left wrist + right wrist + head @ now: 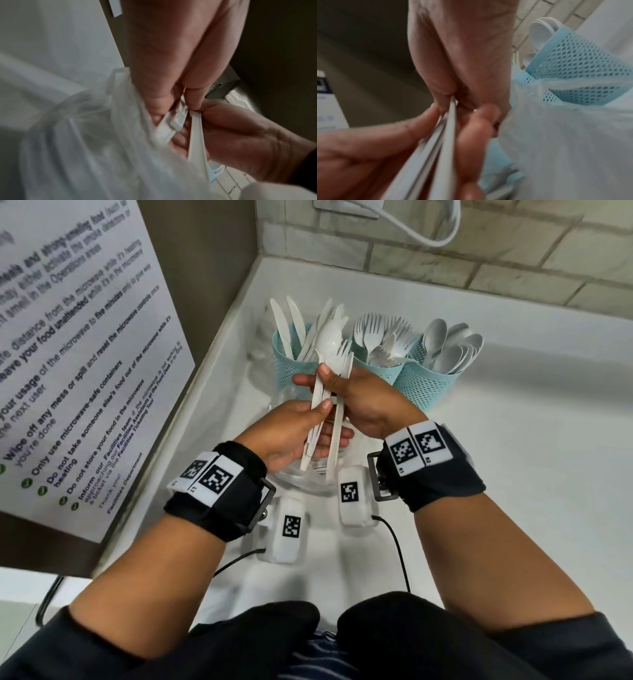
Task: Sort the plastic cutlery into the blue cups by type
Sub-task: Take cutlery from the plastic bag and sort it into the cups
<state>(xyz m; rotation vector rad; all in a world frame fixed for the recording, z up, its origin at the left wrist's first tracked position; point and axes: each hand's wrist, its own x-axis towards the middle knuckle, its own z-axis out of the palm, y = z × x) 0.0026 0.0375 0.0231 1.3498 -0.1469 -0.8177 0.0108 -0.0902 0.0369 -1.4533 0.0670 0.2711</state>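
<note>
Three blue mesh cups stand in a row at the back of the white counter: the left cup [287, 356] holds knives, the middle cup [378, 371] forks, the right cup [428, 385] spoons. Both hands hold one bundle of white cutlery [328, 344] in front of the cups, with a spoon, a fork and knife handles in it. My left hand [317, 422] grips the lower handles, thumb on top. Higher up, my right hand [334, 386] curls round the handles. Up close, the handles [444, 142] run between both hands, and the spoon cup [573, 60] is beside them.
A clear plastic container [305, 484] sits on the counter under my hands. A clear glass [257, 347] stands left of the knife cup. A microwave with a notice sheet [85, 354] walls the left side. Behind are a tiled wall [479, 254] and a white cable [411, 227]. Bare counter [531, 474] lies to the right.
</note>
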